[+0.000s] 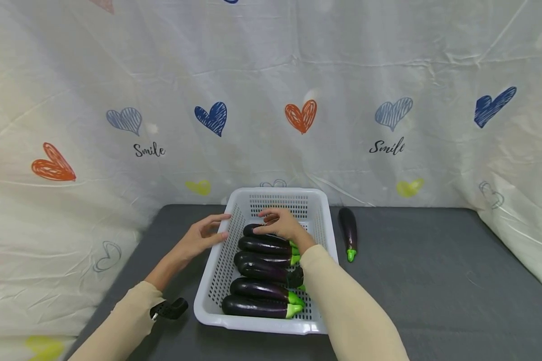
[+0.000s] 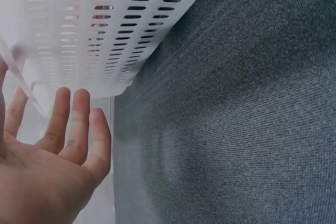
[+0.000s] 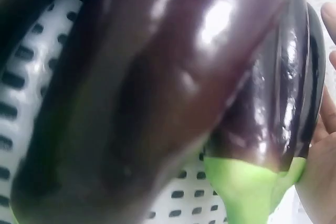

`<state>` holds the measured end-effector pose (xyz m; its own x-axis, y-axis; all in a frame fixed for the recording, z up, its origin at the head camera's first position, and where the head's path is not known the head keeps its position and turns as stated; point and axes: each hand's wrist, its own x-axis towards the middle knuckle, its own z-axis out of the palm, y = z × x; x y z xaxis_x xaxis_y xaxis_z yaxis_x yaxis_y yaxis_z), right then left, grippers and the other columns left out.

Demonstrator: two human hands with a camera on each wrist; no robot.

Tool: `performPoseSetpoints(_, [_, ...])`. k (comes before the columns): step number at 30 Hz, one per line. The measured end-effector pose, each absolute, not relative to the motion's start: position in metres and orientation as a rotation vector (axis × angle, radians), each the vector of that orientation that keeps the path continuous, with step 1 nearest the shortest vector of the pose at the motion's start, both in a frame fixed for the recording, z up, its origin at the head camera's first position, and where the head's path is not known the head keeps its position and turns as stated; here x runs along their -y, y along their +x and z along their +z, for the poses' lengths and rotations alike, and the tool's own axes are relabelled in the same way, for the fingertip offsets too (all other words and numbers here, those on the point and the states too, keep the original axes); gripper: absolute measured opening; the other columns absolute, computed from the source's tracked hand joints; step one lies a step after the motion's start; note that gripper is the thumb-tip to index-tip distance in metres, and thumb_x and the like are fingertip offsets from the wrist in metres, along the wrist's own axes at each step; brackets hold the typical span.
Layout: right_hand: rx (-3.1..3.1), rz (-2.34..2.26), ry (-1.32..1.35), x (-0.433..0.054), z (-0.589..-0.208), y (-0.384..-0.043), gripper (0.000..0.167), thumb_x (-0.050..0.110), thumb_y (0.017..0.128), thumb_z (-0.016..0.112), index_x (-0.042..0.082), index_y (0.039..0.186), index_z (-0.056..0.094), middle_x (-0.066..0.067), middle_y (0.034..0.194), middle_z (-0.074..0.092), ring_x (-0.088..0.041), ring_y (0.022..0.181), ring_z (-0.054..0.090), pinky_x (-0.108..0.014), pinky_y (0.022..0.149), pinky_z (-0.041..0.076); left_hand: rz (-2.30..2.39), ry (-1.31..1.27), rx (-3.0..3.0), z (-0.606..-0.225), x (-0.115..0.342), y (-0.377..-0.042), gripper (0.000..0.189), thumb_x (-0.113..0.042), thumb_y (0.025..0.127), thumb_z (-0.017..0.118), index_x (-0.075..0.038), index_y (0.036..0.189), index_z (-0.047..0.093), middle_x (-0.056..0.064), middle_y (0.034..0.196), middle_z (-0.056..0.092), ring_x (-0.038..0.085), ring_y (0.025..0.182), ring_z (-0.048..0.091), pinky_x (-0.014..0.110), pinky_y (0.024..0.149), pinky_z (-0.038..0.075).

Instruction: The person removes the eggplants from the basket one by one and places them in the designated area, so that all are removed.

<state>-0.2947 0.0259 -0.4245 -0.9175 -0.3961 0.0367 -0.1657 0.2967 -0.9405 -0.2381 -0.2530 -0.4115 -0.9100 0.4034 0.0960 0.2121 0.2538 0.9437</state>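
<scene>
A white perforated plastic basket [image 1: 253,325] holds several dark purple eggplants [image 1: 259,306] with green stem ends, lying crosswise in a column. Beside the basket's far left rim is my left hand [image 1: 203,234], its fingers spread and loosely bent; in the left wrist view, the palm and fingers [image 2: 79,129] show near the perforated wall [image 2: 113,86]. Over the farthest eggplant [image 1: 271,235] hovers my right hand [image 1: 284,224], thumb and fingers parted. The right wrist view has eggplants [image 3: 157,77] close up and part of that hand [image 3: 320,177] at the right edge.
One more eggplant [image 1: 349,230] lies on the dark grey cloth-covered table [image 1: 433,281], just right of the basket. Behind and to the left hangs a white curtain [image 1: 262,85] printed with hearts and lettering.
</scene>
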Motion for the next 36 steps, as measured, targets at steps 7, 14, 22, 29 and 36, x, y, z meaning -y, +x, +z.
performPoseSetpoints(7, [-2.379,-1.636,-0.559,-0.025,-0.431,-0.299,0.046,0.013,0.08,0.089,0.001,0.121,0.072,-0.015,0.117,0.068,-0.026,0.109,0.062,-0.044,0.098,0.047,1.714,0.581,-2.362,-0.411,0.253,-0.238,0.054,-0.015,0.102,0.066,-0.012,0.152,0.046,0.027,0.143,0.048,0.038,0.111,0.064,0.047,0.083,0.056])
performPoseSetpoints(14, [-2.395,-1.589,-0.578,-0.025,-0.436,-0.305,0.034,0.012,0.079,0.09,0.006,0.11,0.077,-0.006,0.11,0.071,-0.023,0.106,0.064,-0.042,0.096,0.048,1.713,0.577,-2.373,-0.41,0.253,-0.238,0.053,-0.014,0.101,0.066,-0.011,0.151,0.047,0.026,0.143,0.049,0.038,0.112,0.063,0.046,0.084,0.056])
performPoseSetpoints(22, [-2.4,-1.604,-0.545,-0.024,-0.434,-0.304,0.034,0.014,0.081,0.089,0.006,0.111,0.077,-0.005,0.109,0.072,-0.022,0.105,0.065,-0.041,0.096,0.048,1.71,0.575,-2.374,-0.411,0.252,-0.238,0.053,-0.014,0.102,0.066,-0.012,0.151,0.048,0.026,0.142,0.05,0.038,0.112,0.063,0.046,0.084,0.055])
performPoseSetpoints(29, [-2.387,-1.707,-0.554,-0.024,-0.421,-0.304,0.035,0.01,0.082,0.087,0.0,0.114,0.075,-0.011,0.11,0.071,-0.026,0.105,0.065,-0.041,0.092,0.05,1.709,0.585,-2.377,-0.412,0.252,-0.24,0.053,-0.014,0.101,0.067,-0.012,0.151,0.048,0.026,0.142,0.051,0.037,0.112,0.063,0.046,0.085,0.055])
performPoseSetpoints(36, [-2.398,-1.739,-0.571,-0.025,-0.399,-0.308,0.037,0.014,0.085,0.085,0.004,0.118,0.073,-0.008,0.115,0.069,-0.024,0.11,0.062,-0.04,0.091,0.05,1.708,0.575,-2.376,-0.412,0.254,-0.24,0.053,-0.014,0.101,0.067,-0.012,0.15,0.048,0.025,0.143,0.049,0.037,0.113,0.062,0.047,0.086,0.054])
